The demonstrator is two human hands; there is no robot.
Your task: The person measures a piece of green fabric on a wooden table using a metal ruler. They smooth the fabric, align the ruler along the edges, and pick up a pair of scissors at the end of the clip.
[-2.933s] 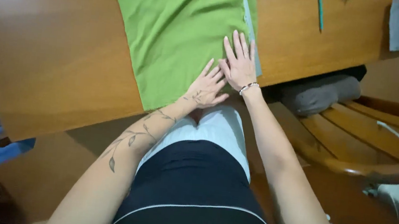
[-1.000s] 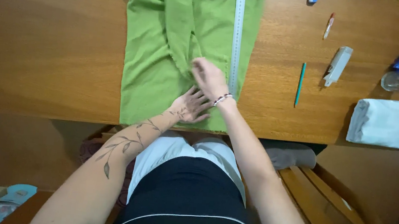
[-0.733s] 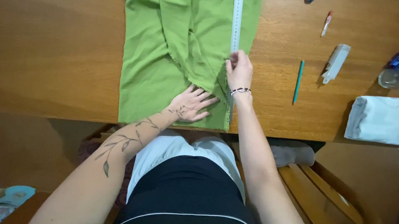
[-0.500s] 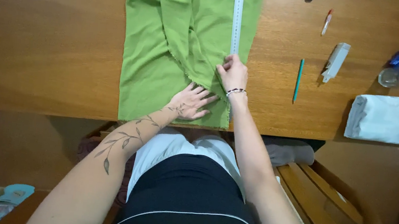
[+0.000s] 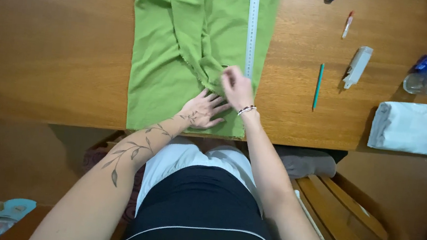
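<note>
Green cloth lies spread on the wooden table, its near edge at the table's front edge. On the cloth's near end the left hand rests flat, fingers spread, pressing the fabric down. Just beyond it the right hand sits on a raised fold of the cloth, fingers curled; whether they pinch the fold cannot be told. A white measuring tape runs along the cloth's right side, ending beside the right hand. Right of the cloth lie a teal pencil, a small white box and a folded white cloth.
</note>
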